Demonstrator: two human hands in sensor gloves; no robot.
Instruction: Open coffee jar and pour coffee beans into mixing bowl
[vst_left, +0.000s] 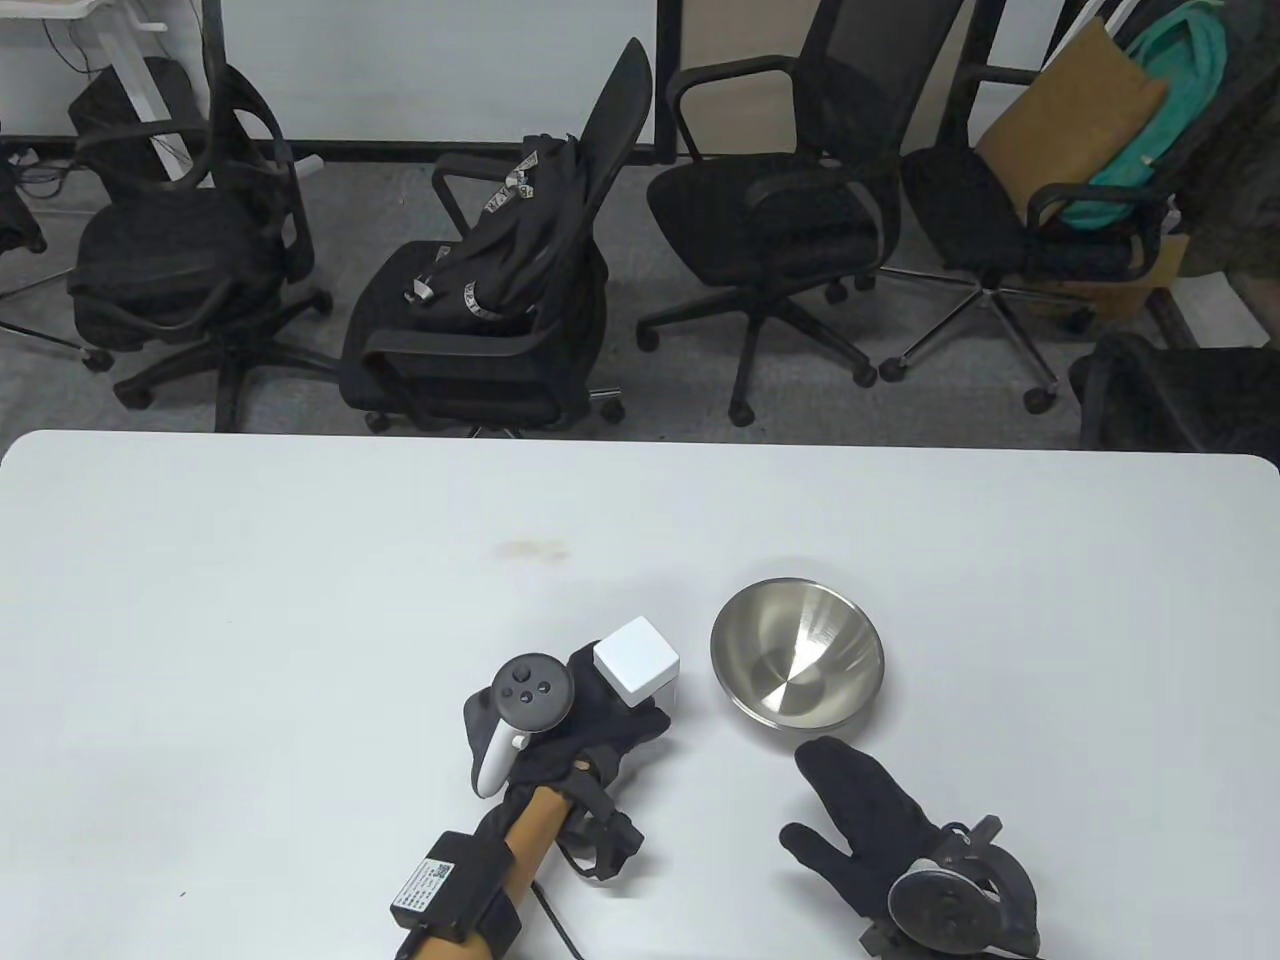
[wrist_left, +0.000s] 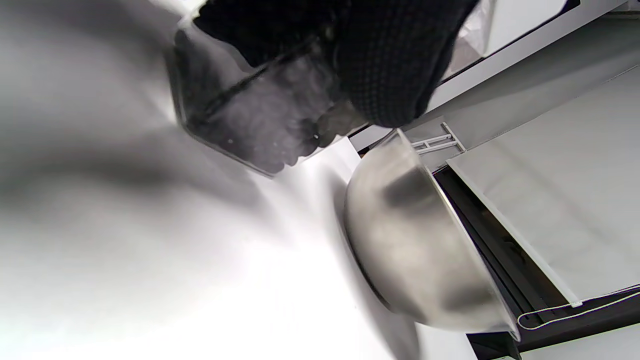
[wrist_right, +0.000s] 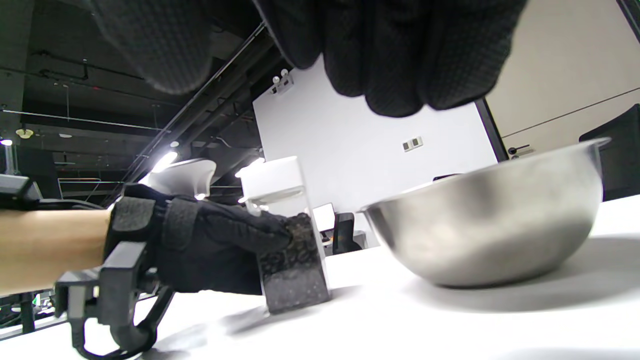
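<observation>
Black-gloved, the left hand (vst_left: 560, 735) wraps its grip around the lower body of the coffee jar (wrist_right: 290, 250), a clear square container standing upright on the white worktop (vst_left: 250, 620). Its white square lid (vst_left: 637, 672) is on, and dark coffee beans (wrist_right: 292, 272) fill the lower part, seen from the right wrist view. Just right of the jar, close but apart from it, sits the steel mixing bowl (vst_left: 797, 650), upright with a bare, shiny inside. Nearer than the bowl and slightly right, the right hand (vst_left: 880, 830) holds nothing, its fingers extended toward the bowl's near rim and its thumb splayed left. Beyond the far edge of the worktop stand several black office chairs (vst_left: 770, 200), one carrying a black backpack (vst_left: 520, 235).
</observation>
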